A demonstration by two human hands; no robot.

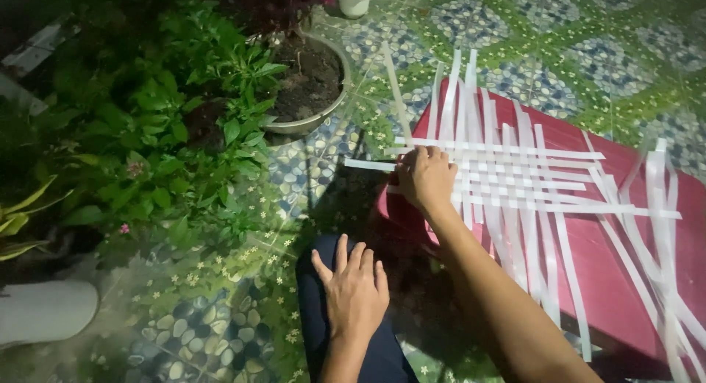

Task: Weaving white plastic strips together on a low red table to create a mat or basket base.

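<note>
Several white strips [515,184] lie woven in a loose grid on a red flat board [625,280] on the floor. My right hand [425,177] rests on the left edge of the weave, its fingers curled down on the strips there. My left hand [354,289] lies flat, fingers spread, on my knee in dark blue trousers [312,324], holding nothing. Loose strip ends stick out past the board at the top and right.
A grey pot of soil [312,89] stands beyond the board, with leafy green plants [162,118] to its left. A small white pot [354,0] sits at the top. The floor has green and blue patterned tiles [573,52]. A white object [44,309] lies at the lower left.
</note>
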